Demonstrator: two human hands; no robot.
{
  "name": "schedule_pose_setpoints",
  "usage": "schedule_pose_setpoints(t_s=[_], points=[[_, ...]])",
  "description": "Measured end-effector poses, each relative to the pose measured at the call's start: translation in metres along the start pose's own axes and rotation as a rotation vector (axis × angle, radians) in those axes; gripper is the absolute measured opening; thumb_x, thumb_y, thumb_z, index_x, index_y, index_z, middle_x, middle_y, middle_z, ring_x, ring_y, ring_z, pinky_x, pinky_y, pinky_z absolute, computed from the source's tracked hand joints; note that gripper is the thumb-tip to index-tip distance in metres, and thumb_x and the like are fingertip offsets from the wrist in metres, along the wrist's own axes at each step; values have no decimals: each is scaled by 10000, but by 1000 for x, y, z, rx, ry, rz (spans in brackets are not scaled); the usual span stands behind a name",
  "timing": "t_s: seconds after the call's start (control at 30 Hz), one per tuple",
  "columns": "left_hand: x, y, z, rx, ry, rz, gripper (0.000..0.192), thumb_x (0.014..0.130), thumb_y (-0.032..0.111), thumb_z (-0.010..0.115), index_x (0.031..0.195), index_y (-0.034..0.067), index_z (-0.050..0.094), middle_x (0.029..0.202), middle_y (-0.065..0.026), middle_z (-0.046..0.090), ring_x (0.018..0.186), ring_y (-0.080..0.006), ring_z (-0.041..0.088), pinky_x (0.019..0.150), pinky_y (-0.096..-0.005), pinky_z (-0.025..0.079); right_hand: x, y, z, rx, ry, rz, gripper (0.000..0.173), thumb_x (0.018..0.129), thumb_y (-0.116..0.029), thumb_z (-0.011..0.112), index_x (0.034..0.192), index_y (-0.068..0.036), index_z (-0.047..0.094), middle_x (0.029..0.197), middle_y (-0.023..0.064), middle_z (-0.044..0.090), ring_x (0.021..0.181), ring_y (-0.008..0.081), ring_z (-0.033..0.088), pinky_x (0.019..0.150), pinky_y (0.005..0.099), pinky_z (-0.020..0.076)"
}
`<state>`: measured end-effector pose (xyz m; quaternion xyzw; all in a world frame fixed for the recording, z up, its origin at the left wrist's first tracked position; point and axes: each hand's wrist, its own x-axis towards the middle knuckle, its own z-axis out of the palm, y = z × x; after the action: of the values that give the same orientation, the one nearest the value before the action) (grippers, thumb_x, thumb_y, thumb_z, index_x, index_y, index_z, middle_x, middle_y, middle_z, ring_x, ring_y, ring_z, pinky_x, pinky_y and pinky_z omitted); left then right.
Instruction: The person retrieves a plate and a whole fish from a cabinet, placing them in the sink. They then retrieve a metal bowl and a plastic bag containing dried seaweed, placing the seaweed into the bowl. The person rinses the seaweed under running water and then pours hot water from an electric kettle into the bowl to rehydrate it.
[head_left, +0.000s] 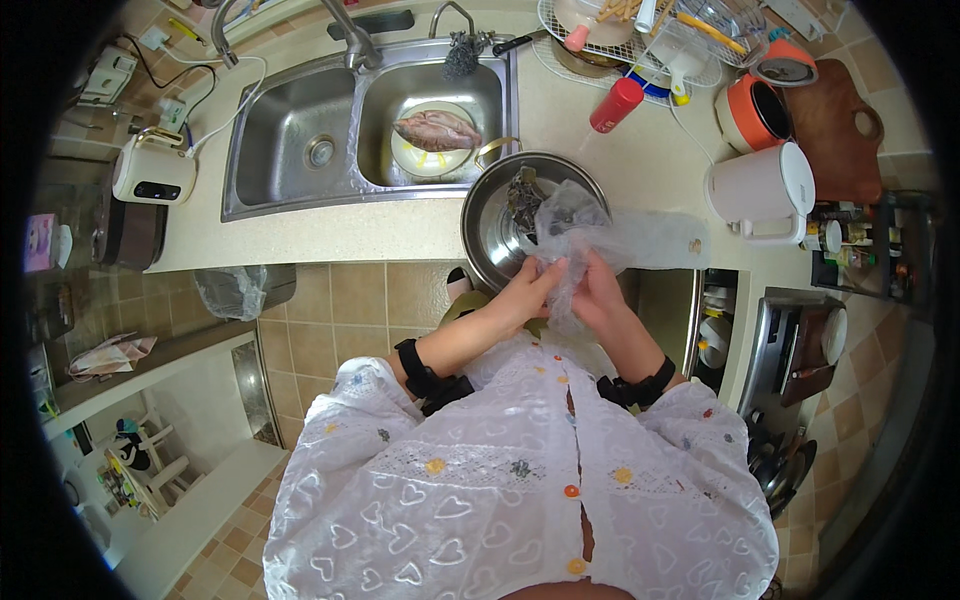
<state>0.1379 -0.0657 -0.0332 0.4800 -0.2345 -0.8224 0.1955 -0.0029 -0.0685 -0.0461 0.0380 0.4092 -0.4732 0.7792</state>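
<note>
Between my two hands is a crumpled clear plastic bag (574, 217), its upper part bunched over a stainless steel bowl (480, 244). My left hand (536, 289) pinches the bag's left side, and my right hand (598, 289) grips it on the right. Inside the bowl lies a dark, wrinkled clump (525, 199), perhaps dried food, touching or close to the bag. The bowl sits at the counter's front edge, right of the sink. A flat clear plastic sheet or bag (664, 238) lies on the counter beside my right hand.
In the right basin of the double sink (292, 120), a whole fish (437, 131) rests on a plate (409, 161). Farther right stand a red bottle (616, 105), a wire dish rack (705, 52), a white kettle (761, 191) and a brown cutting board (832, 165). A knife handle (514, 45) points toward the sink.
</note>
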Motion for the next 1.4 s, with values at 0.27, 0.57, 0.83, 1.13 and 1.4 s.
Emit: schedule_pose_setpoints(t_s=[0.27, 0.57, 0.83, 1.13, 1.4], points=[[-1, -17, -18, 534, 81, 577, 696, 810, 236, 625, 1352, 50, 229, 1145, -100, 503, 961, -208, 531, 734, -320, 460, 36, 10, -3, 4, 68, -30, 230, 904, -192, 457, 1061, -36, 522, 1018, 115, 583, 949, 250, 567, 846, 429, 468], [-9, -12, -13, 840, 118, 741, 365, 727, -16, 494, 1092, -1, 479, 945, -228, 547, 892, -361, 535, 766, -398, 434, 29, 4, -28, -661, -176, -368, 180, 890, -89, 467, 1030, -18, 556, 1038, 116, 586, 930, 237, 586, 829, 360, 487], [-13, -6, 18, 1018, -32, 894, 277, 699, -34, 488, 975, -11, 480, 927, -182, 475, 905, -372, 473, 762, -430, 419, 29, -24, -32, -255, 38, 125, 201, 863, -79, 493, 1027, 9, 569, 999, 134, 599, 893, 232, 599, 745, 332, 520], [-11, -8, 28, 982, -105, 902, 212, 702, -31, 479, 913, -28, 457, 927, -188, 462, 910, -369, 465, 767, -432, 413, 14, -38, -31, -768, 288, -4, 203, 864, -107, 448, 980, 11, 565, 922, 134, 610, 807, 236, 609, 657, 345, 522], [-9, -6, 38, 954, -104, 979, 228, 699, -33, 473, 923, -35, 432, 941, -201, 451, 913, -387, 456, 776, -442, 405, -4, -51, -23, -480, 289, -87, 257, 883, -204, 381, 960, -54, 575, 830, 56, 613, 744, 184, 601, 641, 326, 497]])
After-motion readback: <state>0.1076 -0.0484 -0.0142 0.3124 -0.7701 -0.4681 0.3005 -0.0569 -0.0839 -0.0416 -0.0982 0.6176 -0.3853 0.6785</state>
